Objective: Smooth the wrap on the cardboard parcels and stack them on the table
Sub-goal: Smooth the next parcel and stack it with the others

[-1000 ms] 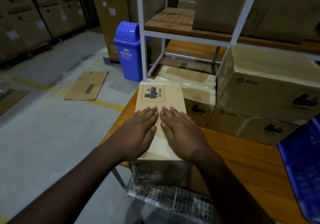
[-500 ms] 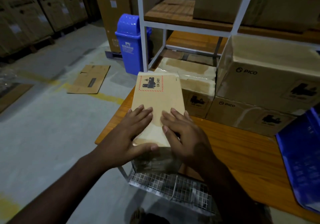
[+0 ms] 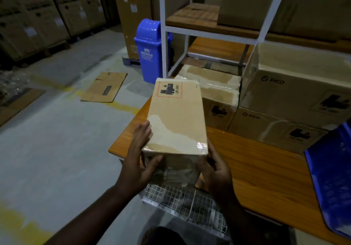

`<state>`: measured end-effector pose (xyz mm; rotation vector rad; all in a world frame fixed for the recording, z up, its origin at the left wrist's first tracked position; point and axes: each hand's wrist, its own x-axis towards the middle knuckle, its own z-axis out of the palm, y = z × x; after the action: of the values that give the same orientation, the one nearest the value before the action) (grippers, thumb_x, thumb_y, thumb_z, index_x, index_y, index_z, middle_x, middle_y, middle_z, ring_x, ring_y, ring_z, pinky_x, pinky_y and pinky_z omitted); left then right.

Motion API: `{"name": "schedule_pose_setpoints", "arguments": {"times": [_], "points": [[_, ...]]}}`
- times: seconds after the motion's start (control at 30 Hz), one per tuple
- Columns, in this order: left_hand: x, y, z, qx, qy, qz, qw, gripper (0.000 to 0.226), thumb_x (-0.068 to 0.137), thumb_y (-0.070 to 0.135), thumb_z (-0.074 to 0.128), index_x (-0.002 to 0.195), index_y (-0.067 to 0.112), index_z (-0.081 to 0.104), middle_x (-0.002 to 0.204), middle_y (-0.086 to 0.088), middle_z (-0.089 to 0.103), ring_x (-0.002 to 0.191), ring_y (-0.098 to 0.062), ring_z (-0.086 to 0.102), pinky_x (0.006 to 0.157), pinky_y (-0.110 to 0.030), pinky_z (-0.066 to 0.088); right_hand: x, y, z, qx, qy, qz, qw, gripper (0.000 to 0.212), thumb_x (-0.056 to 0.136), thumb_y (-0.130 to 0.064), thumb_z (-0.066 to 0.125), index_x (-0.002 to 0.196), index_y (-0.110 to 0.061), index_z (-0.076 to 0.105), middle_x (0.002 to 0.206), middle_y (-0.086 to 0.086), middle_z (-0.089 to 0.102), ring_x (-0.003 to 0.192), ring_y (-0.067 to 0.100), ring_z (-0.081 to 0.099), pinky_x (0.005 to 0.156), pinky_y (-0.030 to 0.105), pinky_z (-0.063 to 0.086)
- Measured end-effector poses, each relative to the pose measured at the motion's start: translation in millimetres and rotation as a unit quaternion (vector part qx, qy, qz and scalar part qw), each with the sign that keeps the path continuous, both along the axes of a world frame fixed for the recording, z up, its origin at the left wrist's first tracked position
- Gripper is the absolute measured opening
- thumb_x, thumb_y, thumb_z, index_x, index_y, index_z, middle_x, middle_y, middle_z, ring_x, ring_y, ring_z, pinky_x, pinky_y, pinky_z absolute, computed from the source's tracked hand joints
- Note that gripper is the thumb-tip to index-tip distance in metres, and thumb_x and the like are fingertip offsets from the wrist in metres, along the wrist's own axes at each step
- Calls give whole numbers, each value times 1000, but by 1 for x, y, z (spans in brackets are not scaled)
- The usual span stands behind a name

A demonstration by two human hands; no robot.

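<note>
Blue bin (image 3: 147,50) on the floor at left, left hand (image 3: 139,161) grasping the wrapped parcel (image 3: 177,119) at the desk (image 3: 266,172) corner, right hand (image 3: 215,169) apparently gripping its near right edge, fingers hidden, wrapped PICO boxes (image 3: 292,96) stacked at right.

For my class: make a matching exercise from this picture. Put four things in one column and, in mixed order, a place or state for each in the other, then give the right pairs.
Things
1. parcel
2. bin
3. flat cardboard
4. PICO box

Places or states
A. lying on the floor
B. stacked on another box
C. held by both hands
D. standing beside the white rack leg

Pairs: 1-C, 2-D, 3-A, 4-B
</note>
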<state>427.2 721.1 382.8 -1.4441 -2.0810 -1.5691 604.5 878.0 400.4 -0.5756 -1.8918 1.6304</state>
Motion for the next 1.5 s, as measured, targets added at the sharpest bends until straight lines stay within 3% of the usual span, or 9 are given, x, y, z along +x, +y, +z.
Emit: {"name": "schedule_pose_setpoints", "arguments": {"times": [0.13,0.23,0.47,0.63,0.73,0.87,1.07,1.33,1.5], "points": [[7,14,42,69,-61,10,996,51,102,24,59,144,-1,41,165,-19,29,157,-26,21,125,-39,26,-13,-6,27,9,72,19,997,65,103,-27,59,158,-50,34,160,-16,46,143,20,52,106,60,52],[-6,25,97,101,-77,60,990,53,97,25,67,147,21,49,163,3,39,150,-6,34,113,-15,36,-28,10,71,28,124,32,991,68,104,-15,59,160,-45,34,160,-16,46,140,13,55,101,37,57],[-70,73,166,31,-218,6,975,55,92,13,72,137,40,57,133,12,64,114,-6,68,86,-31,61,-75,54,149,24,90,78,993,76,94,17,54,133,-46,66,165,-15,37,147,7,43,101,35,57],[-79,98,142,-81,-252,-19,964,44,99,20,66,142,28,58,139,-3,64,110,1,68,91,-27,58,-107,79,140,187,-94,16,978,51,102,-2,54,149,-23,56,169,-5,29,161,17,10,128,40,18],[-81,98,137,-238,-72,-31,968,58,102,41,59,156,29,41,167,13,23,154,-3,14,125,-38,14,-105,104,127,419,-238,-41,875,44,110,-34,42,153,-29,50,171,-8,25,161,18,8,130,51,-1],[-74,107,145,-366,80,-69,924,59,111,41,34,164,20,19,172,5,6,157,-10,-8,125,-41,-13,-110,104,128,436,-266,73,857,52,112,-46,30,162,-33,34,172,-12,21,159,10,11,130,41,-3],[-85,111,146,-424,139,-75,892,56,112,40,23,164,21,13,172,2,6,157,-8,-2,123,-34,-16,-122,111,130,475,-321,87,815,54,112,-48,24,163,-35,28,172,-12,18,159,15,13,127,38,8],[-70,90,146,-275,49,-91,956,45,110,35,37,152,23,47,160,10,42,147,6,25,128,-28,11,-101,99,140,466,-271,61,840,45,110,-44,38,153,-34,49,163,-15,40,154,11,29,129,41,15],[-63,77,137,-291,68,-173,938,48,107,44,34,155,36,35,159,27,27,145,21,15,116,-5,3,-82,79,124,455,-272,100,842,51,111,-40,37,161,-29,35,170,-14,25,156,7,19,118,24,10]]}}
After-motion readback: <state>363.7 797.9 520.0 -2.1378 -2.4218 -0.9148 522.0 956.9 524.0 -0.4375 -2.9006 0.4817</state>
